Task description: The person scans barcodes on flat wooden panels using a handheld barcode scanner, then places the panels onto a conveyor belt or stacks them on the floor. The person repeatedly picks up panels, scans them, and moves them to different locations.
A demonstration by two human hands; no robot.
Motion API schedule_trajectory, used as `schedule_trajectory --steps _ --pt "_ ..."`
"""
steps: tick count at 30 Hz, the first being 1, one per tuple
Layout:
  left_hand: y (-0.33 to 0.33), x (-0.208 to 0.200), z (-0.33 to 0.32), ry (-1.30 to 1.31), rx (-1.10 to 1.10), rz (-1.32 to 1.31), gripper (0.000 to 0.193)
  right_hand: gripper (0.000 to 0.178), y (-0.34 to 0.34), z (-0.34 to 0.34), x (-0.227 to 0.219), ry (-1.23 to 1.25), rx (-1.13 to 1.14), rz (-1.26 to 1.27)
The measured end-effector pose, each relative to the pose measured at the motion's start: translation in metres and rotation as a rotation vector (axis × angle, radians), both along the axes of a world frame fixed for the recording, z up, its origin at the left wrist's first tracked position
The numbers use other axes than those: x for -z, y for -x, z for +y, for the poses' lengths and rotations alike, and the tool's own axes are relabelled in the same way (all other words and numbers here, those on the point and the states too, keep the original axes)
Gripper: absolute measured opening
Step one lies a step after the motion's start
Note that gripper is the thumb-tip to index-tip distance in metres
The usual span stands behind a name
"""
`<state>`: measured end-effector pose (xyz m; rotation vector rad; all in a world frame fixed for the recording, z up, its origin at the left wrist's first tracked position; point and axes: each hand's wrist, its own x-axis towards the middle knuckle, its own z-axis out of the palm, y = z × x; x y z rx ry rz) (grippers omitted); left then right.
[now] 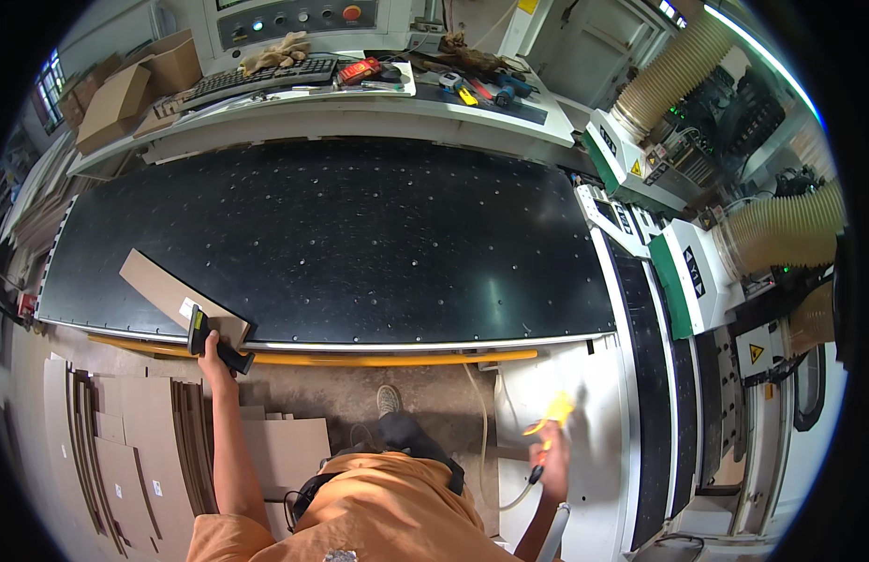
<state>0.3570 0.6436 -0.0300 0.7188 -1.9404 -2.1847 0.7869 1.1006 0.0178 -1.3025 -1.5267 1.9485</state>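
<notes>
Our left hand [214,363] is closed around the grip of a black-and-yellow scanner [199,328], its head over the brown board [163,285]. The board lies aslant on the black table [378,244], toward the front left corner, its near end by the front edge. Our right hand [552,459] is curled around a yellow tool [558,409], probably an air gun, above the white panel [598,450] beyond the table's front edge, toward its right end; blur keeps us from telling whether a trigger is pressed.

To work well here, we should square the scanner's window to the white label [186,307], keep fingers and shadow off it, and avoid nudging the board over the front edge. The right hand's tool is best kept well apart from the label.

That label's print is too small for us to read. Similar white labels sit on the stacked boards [135,440] before the front edge. At the right, the white-and-green housing [673,239] carries a black marking plate, and yellow warning triangles show on the machine.
</notes>
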Motion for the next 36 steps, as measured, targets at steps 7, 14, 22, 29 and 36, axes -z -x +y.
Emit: schedule_trajectory --steps 7,14,22,29,36 --pt "0.004 0.008 -0.001 -0.012 -0.009 0.038 0.035 0.046 0.065 -0.088 -0.018 0.227 -0.851 0.033" --pt "0.004 0.011 -0.007 -0.039 -0.027 0.027 0.034 0.047 0.123 -0.111 -0.031 0.341 -1.138 0.174" --pt "0.007 0.01 -0.005 -0.116 -0.003 0.187 0.029 0.056 0.14 -0.129 -0.037 0.301 -1.258 0.177" --pt "0.019 0.048 -0.017 0.003 0.005 0.168 0.035 0.049 0.133 -0.11 -0.019 0.349 -1.156 0.195" --pt "0.031 0.068 -0.024 -0.145 -0.012 0.173 0.033 0.047 0.127 -0.036 0.029 -0.162 0.039 -0.044"
